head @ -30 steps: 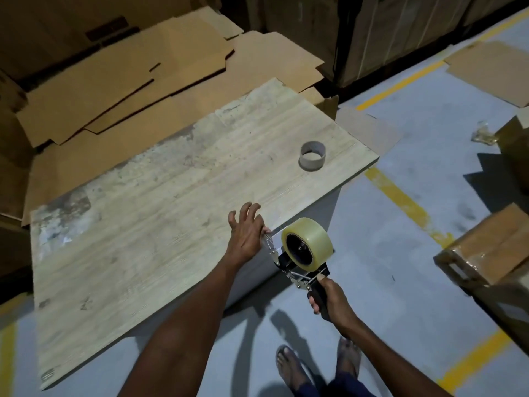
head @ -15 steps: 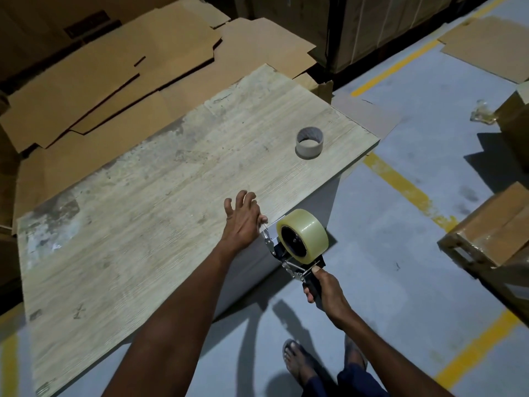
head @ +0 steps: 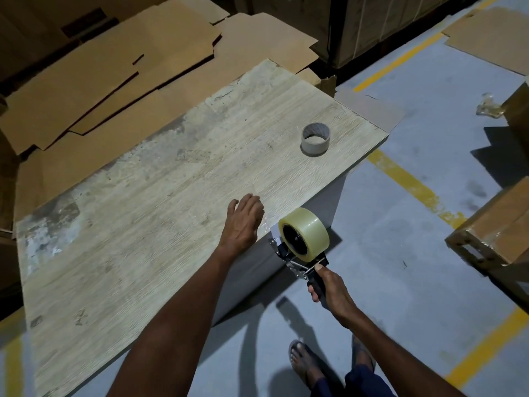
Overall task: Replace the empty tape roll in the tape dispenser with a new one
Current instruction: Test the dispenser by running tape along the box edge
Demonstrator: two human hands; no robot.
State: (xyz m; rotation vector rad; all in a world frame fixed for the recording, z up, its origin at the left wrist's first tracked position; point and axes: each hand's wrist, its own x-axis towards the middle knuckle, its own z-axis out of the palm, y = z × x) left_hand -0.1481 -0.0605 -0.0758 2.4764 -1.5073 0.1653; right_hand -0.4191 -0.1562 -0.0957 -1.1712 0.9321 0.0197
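Note:
A full roll of clear tape (head: 307,230) sits mounted on the black and metal tape dispenser (head: 297,262), held off the table's near edge. My right hand (head: 332,293) is closed around the dispenser's black handle. My left hand (head: 243,222) lies palm down on the wooden tabletop (head: 160,202) at its near edge, just left of the dispenser's front, with a shiny strip of tape beside its fingers. The empty grey cardboard core (head: 315,138) stands on the tabletop's far right corner, apart from both hands.
Flattened cardboard sheets (head: 114,70) lie behind and left of the table. Taped boxes (head: 498,230) stand on the floor at right, with yellow floor lines (head: 412,184) between. My feet (head: 303,365) are on the grey floor below the dispenser.
My left hand has drawn its fingers together and flattened on the tabletop edge. The dispenser stays beside it in my right hand. The camera has shifted slightly.

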